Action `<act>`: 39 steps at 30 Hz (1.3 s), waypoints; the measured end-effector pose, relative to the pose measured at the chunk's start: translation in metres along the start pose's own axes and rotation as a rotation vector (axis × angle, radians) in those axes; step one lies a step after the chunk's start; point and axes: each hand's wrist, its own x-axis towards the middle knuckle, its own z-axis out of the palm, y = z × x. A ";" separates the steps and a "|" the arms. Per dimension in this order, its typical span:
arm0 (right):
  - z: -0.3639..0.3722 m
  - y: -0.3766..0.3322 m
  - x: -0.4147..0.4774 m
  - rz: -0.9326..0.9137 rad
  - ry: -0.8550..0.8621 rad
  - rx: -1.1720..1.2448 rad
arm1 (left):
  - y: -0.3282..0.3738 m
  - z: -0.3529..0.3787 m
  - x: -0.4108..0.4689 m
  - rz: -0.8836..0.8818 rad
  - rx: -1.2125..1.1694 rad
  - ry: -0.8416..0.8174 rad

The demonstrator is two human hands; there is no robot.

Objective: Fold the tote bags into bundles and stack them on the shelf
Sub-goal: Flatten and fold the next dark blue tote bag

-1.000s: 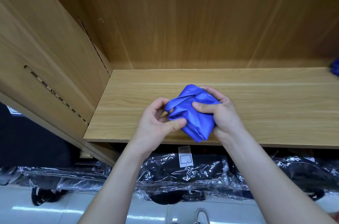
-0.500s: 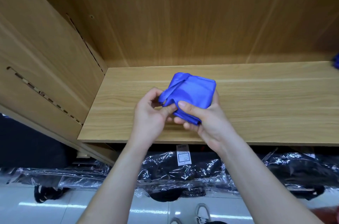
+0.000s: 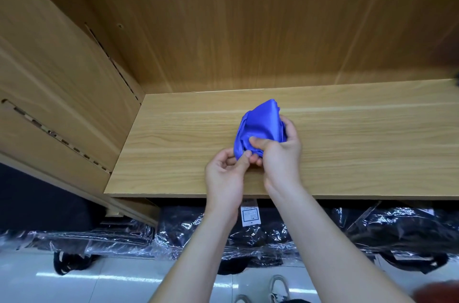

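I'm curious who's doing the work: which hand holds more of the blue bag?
The right hand: it wraps round the blue bag, thumb in front, fingers behind. The left hand only pinches its bottom edge.

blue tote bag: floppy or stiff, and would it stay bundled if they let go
Probably floppy: the blue tote bag creases and bulges between the right hand and left hand. Its sheen suggests slick fabric, so it may loosen once released.
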 end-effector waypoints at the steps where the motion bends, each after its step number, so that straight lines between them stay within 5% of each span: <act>1: -0.002 0.004 0.001 -0.085 -0.015 -0.086 | 0.001 -0.001 -0.001 0.023 0.047 -0.005; 5: -0.011 0.017 0.006 -0.313 -0.071 -0.314 | 0.008 -0.006 -0.002 0.084 0.241 -0.087; 15: -0.048 -0.005 -0.001 -0.313 -0.573 -0.944 | 0.043 -0.010 0.017 -0.090 0.228 -0.186; 20: -0.030 -0.017 0.006 -0.287 -0.308 -0.814 | 0.027 -0.008 0.012 -0.060 0.270 -0.227; 27: -0.034 -0.007 -0.001 -0.805 -0.300 -0.966 | 0.051 -0.011 0.014 -0.114 0.044 -0.145; 33: -0.045 0.000 0.009 -1.318 -0.178 -1.012 | 0.047 -0.018 -0.010 0.049 0.484 -0.326; 37: -0.058 0.016 0.004 -1.479 -0.258 -1.033 | 0.041 -0.037 0.005 0.132 0.598 -0.048; 39: -0.059 0.026 -0.002 -1.490 -0.344 -1.006 | 0.044 -0.036 0.014 -0.007 0.542 -0.114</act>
